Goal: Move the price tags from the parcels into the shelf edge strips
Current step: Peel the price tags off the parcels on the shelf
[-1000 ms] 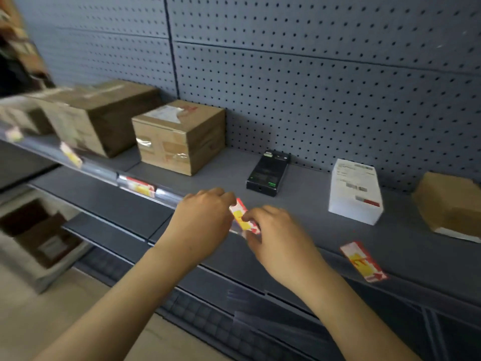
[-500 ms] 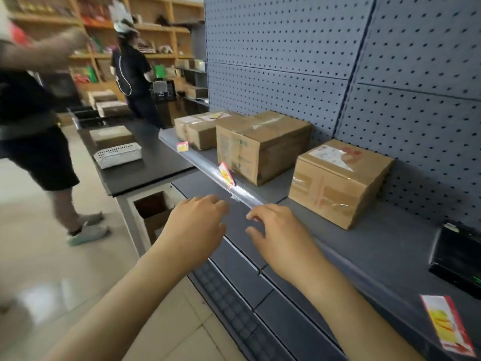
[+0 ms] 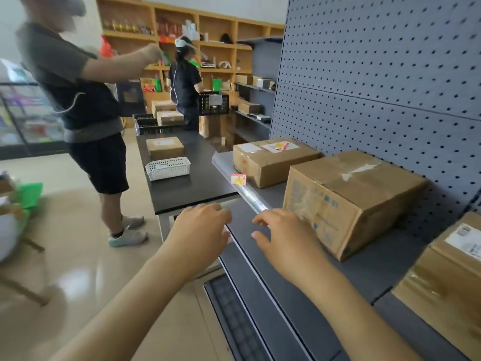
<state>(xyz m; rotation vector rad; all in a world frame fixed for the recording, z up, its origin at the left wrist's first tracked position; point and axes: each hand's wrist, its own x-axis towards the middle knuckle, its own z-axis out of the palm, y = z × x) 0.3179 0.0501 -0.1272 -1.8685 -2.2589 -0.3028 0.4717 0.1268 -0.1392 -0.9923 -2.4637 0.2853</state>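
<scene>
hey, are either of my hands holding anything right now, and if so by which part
Nothing is held. The left hand and right hand hover with loosely curled, empty fingers near the shelf edge strip; a price tag sits farther along it.

Bright daylight, blurred wide-angle edges

head cam | looks forward-down along shelf [image 3: 260, 162] | close above forearms | single view
</scene>
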